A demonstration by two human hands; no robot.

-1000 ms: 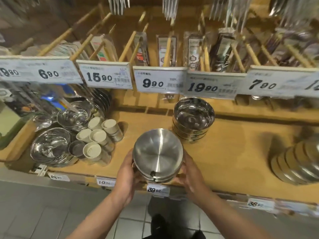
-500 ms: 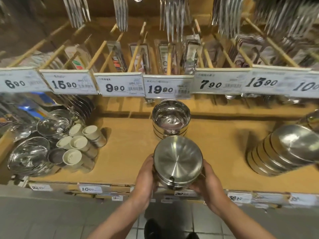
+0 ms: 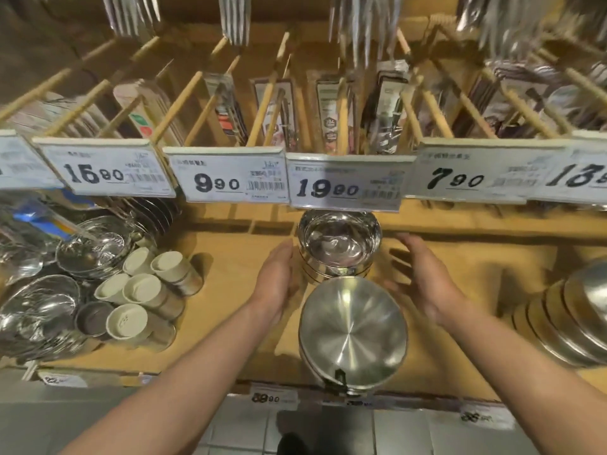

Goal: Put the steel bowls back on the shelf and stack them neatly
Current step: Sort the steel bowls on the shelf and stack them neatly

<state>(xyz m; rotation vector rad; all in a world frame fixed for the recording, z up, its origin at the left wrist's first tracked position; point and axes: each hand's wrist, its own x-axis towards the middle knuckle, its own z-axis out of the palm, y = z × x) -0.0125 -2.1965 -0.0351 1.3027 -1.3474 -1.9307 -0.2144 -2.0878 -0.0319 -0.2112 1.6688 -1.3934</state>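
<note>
My left hand point(image 3: 277, 284) is spread and empty, palm turned inward, its fingertips just beside the left wall of the rear stack of steel bowls point(image 3: 338, 247); whether they touch the metal I cannot tell. My right hand point(image 3: 423, 284) is likewise splayed and holding nothing, hovering a little apart from the right side of that same stack. Between my wrists, nearer to me, sits the front stack of steel bowls point(image 3: 353, 333), resting on the wooden shelf point(image 3: 230, 323) with its near side right at the shelf's front edge, a small dark tag showing at its near rim. The two stacks stand just beside each other, front to back. I judge that the next step is to close on the rear stack, and the risks come from there: polished steel is slick, and a squeeze from one side alone could skew the nested bowls or send them sliding. My forearms pass close on either side of the front stack, so a careless pull back could nudge it off the edge onto the tiled floor point(image 3: 246, 428). To the left, a cluster of pale cups point(image 3: 144, 290) lies close enough for my elbow to upset, and the hanging price cards point(image 3: 341, 182) crowd the space above.
</note>
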